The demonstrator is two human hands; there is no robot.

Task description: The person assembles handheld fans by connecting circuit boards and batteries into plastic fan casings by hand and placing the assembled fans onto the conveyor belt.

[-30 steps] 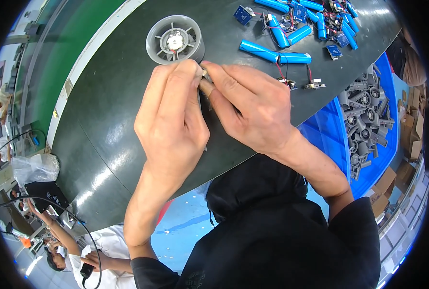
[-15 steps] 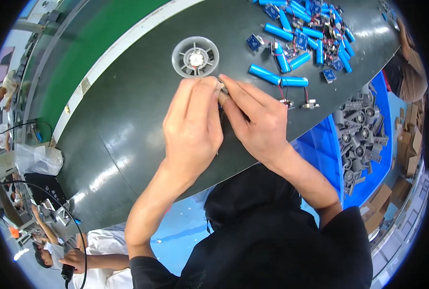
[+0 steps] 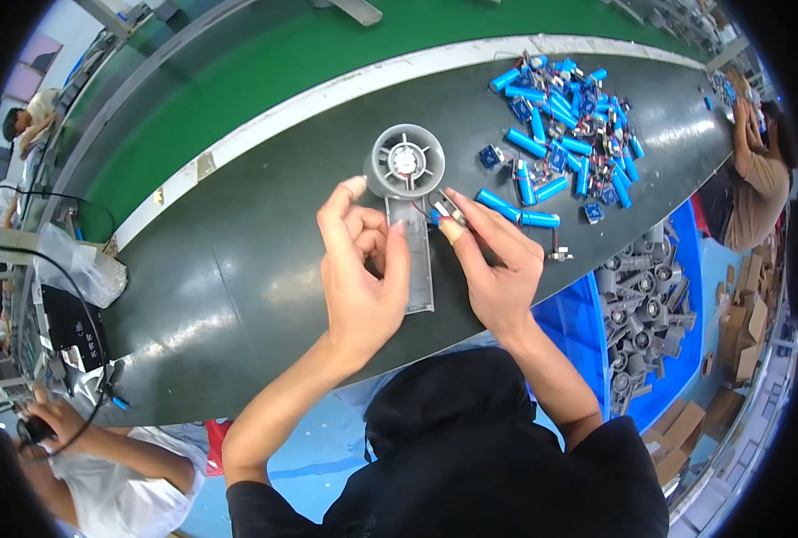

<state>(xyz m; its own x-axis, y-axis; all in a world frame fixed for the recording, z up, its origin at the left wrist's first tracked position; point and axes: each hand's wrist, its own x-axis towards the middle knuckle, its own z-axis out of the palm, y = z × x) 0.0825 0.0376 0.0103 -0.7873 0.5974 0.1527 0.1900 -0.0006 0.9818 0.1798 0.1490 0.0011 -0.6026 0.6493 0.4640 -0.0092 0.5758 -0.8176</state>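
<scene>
A grey plastic fan housing [image 3: 405, 161] with a round ring lies on the dark green table, its open trough-like handle [image 3: 419, 269] pointing toward me. My left hand [image 3: 363, 260] is beside the handle on its left, fingers loosely curled and apart, with nothing seen in them. On the other side, my right hand [image 3: 497, 260] pinches a small circuit board [image 3: 446, 211] between thumb and fingers, close to where handle and ring meet. Thin red wires run from the board toward the housing. A bit of blue shows beside it, and its far end is partly hidden.
Blue cylindrical batteries [image 3: 529, 143] with wired boards are heaped at the far right of the table. Several similar grey housings [image 3: 641, 314] fill a blue bin [image 3: 685, 359] at the right. A plastic bag [image 3: 81, 269] stands at the left. Other people sit left and right.
My hands were together over the handle and have come apart, uncovering it. The left hand has opened. The view has shifted, so the table and housing appear lower in it.
</scene>
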